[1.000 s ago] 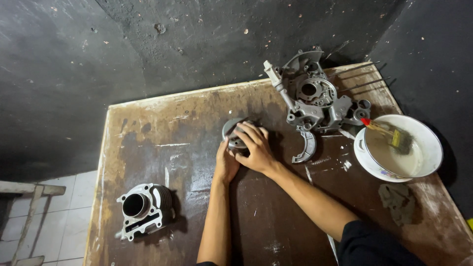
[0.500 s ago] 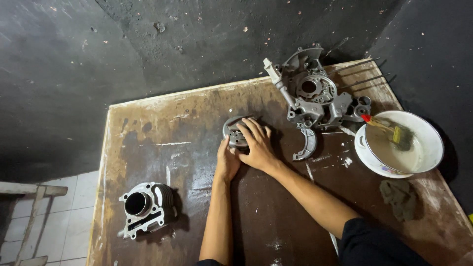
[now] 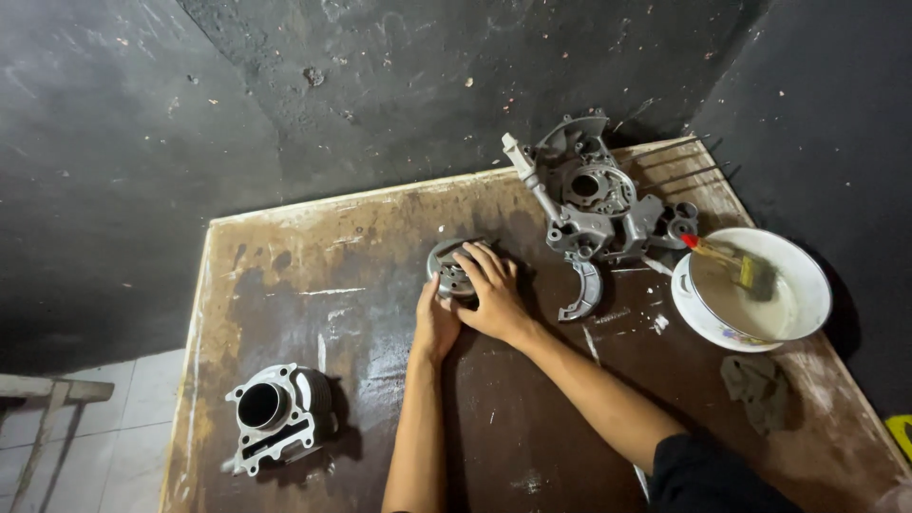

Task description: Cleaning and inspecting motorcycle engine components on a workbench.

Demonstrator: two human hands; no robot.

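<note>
The round part (image 3: 449, 271), a small grey metal disc-like casting, lies near the middle of the surface (image 3: 313, 285), a little toward the far edge, with both hands on it. Going from the left: a finned cylinder (image 3: 275, 413) stands near the near-left corner, well apart from the hands, its bore facing up. The left hand (image 3: 435, 323) cups the round part from the near side, its fingers mostly hidden under the other hand, so whether they are spread or closed cannot be told. The right hand (image 3: 492, 294) lies flat over the part's right half, fingers (image 3: 472, 258) close together and pressing down on its top rather than pinching it. To handle it well, I judge the left hand should brace the rim while the right keeps even downward pressure, since the stained surface looks wet and the part could slide. The part looks nearly round, so it has no clear long axis; its flat face points up and toward the far-left corner, slightly tilted. Right of the hands a curved metal piece (image 3: 581, 290) lies just beside them, then a crankcase (image 3: 594, 195) by the far edge, a white bowl (image 3: 817, 285) holding a brush (image 3: 736, 266) at the right edge, and a rag (image 3: 755, 380) nearer.
</note>
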